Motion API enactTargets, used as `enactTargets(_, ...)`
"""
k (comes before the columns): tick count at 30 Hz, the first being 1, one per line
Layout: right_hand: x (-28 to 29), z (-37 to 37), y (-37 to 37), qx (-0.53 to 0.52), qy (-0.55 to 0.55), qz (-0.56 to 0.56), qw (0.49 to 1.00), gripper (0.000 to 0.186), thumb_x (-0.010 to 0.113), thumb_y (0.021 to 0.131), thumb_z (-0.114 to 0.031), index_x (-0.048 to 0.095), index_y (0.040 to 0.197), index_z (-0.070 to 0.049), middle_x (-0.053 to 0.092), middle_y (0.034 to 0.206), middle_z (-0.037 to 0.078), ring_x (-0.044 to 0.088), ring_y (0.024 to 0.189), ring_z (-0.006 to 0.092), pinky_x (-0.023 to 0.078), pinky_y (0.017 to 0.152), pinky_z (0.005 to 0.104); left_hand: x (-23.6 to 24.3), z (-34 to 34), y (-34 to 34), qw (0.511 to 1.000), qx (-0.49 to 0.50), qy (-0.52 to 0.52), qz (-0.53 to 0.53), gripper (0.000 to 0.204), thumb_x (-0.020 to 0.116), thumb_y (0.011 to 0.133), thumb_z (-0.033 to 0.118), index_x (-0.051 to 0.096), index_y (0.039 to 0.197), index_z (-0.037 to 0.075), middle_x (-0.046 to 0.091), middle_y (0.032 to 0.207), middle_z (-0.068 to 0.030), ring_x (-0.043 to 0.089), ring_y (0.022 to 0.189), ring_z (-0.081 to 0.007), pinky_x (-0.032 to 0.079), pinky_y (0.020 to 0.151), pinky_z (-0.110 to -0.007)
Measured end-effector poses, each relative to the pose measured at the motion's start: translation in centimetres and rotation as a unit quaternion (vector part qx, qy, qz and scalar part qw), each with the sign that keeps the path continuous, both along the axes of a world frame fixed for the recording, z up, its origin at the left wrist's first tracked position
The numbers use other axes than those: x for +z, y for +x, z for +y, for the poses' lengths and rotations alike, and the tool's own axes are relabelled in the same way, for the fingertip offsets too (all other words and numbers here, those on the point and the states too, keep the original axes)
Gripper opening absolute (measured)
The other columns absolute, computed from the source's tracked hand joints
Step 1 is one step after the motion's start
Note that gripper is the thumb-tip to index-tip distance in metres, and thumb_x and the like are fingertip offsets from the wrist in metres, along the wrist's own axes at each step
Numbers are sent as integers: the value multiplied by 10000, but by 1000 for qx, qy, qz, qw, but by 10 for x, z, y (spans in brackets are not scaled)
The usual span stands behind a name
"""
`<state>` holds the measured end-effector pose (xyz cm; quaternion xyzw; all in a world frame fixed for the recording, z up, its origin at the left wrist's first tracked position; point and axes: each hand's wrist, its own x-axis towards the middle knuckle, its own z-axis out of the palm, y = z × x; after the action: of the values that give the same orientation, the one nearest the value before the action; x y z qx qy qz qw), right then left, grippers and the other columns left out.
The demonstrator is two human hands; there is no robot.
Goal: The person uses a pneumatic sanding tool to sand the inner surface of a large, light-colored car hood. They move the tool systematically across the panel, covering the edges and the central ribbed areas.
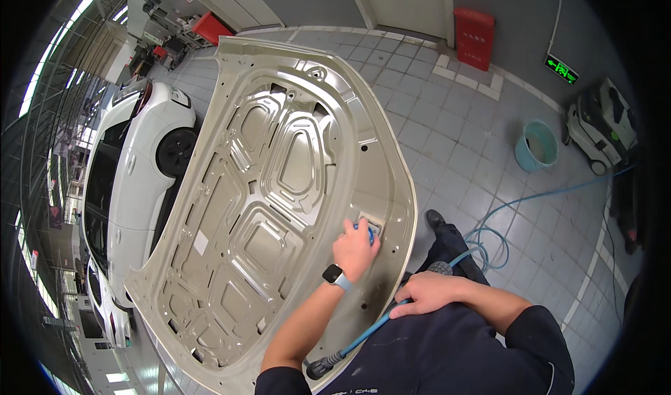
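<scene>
A large beige car hood (pixel 335 311) lies before me with its ribbed inner side up. My left hand (pixel 355 247), a watch on its wrist, is closed round a small blue-edged object (pixel 363 231) at the right part of the hood. Most of that object is hidden by the fingers, so I cannot make out its kind. A pale square patch shows just beyond it. Close to my body, my right hand (pixel 428 294) is closed on a blue hose (pixel 365 335). The hose has a dark end fitting (pixel 323 366) at the hood's near edge.
More blue hose (pixel 489 238) coils on the tiled floor to the right, towards a wheeled grey-and-black machine (pixel 602 126). Nearby stand a teal bucket (pixel 537 147) and a red box (pixel 474 39) by the wall. A white car (pixel 136 164) is parked left of the hood.
</scene>
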<state>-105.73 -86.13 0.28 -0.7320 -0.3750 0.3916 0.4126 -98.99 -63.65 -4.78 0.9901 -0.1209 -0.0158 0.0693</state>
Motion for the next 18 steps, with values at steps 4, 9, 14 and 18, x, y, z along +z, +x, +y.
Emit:
enactTargets(4,-13,-30,46,-26,63,-12,998,610,590,1017,-620,682,850,-40,630,672,198,659,700,422,504,634,479,0,-34,50,999,38,-6,-3,455,761,882,344,605,1208,68,592,1081,-211,699,694,-420,580,589,-504)
enactTargets(9,-23,-75,128,4,58,13,998,619,597,1006,-625,734,902,-30,669,728,212,672,749,428,517,675,491,1,-71,112,994,103,3,22,462,754,891,355,601,1219,67,592,1097,-226,699,719,-440,580,619,-526)
enactTargets(14,-26,-116,191,18,74,58,995,630,599,1002,-625,745,903,-20,666,728,223,674,760,437,519,688,505,4,-92,183,990,140,15,21,448,728,913,356,588,1224,66,591,1119,-256,703,757,-460,586,647,-547)
enactTargets(18,-31,-133,221,65,54,69,994,616,611,999,-613,745,900,-20,669,737,231,674,762,443,522,687,506,4,-96,226,985,173,-4,4,434,746,896,350,605,1205,78,602,1101,-241,695,780,-465,577,669,-542)
